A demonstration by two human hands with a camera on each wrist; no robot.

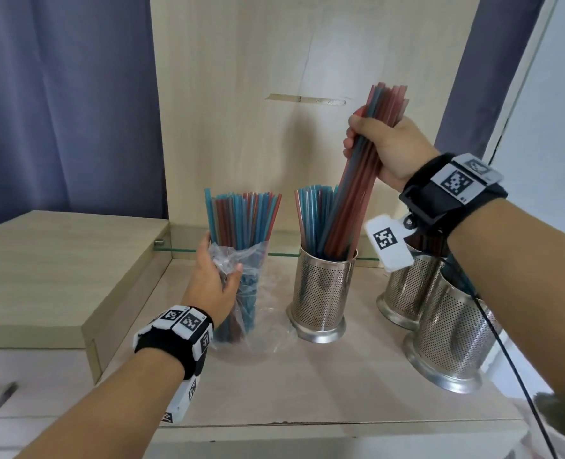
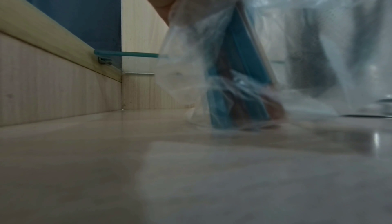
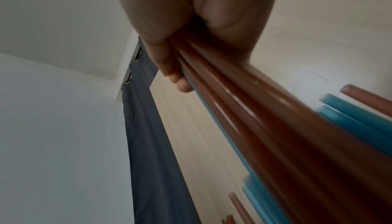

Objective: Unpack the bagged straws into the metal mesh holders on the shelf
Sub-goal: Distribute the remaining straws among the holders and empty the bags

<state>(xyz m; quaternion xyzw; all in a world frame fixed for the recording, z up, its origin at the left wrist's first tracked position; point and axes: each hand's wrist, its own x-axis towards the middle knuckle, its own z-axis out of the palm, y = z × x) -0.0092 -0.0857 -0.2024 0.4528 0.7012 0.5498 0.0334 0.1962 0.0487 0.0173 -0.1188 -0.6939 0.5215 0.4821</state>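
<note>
A bundle of red and blue straws (image 1: 367,167) is clasped in the closed right hand (image 1: 387,144), its lower ends already inside the middle mesh holder (image 1: 322,293), where other straws stand. Left of that holder, the clear plastic bag (image 1: 241,276) is held upright by the left hand (image 1: 213,279), fingers curled round it; many straws remain inside. Right of it, two more holders (image 1: 446,326) stand on the shelf (image 1: 307,385), their contents largely hidden. Roughly half seems unpacked.
</note>
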